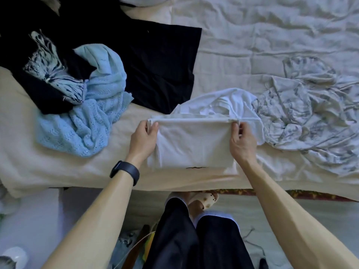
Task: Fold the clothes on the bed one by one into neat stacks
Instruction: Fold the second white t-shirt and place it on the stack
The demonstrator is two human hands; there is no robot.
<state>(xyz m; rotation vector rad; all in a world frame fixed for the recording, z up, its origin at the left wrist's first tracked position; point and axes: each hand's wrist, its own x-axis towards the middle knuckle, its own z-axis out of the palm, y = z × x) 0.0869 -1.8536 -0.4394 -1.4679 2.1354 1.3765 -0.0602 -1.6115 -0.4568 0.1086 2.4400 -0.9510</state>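
Two hands hold one white garment (194, 146) at the near edge of the bed (252, 35); the left hand (144, 133) pinches the left end of its far, doubled-over edge between thumb and curled fingers; the right hand (240, 139) pinches the right end of that same edge in the same way. Between the hands the cloth lies flat as a wide rectangle on the pale sheet; beyond the held edge the rest of the white fabric is bunched up loosely; whether that bunch belongs to the same piece I cannot tell.

Left of the white garment, just apart from it, a light blue knit (97, 117) lies crumpled; a black garment (161, 65) spreads flat behind it, reaching nearly to the white bunch; a black piece with a pale fringed print (48, 65) lies heaped on the far left, partly over the blue knit. To the right, touching the white fabric, a grey-and-white patterned garment (303, 107) lies rumpled.

A dark wristband (125, 171) sits on the left wrist; below the bed's edge show dark trousers (194, 241) and a pale slipper (206, 199) on the floor.
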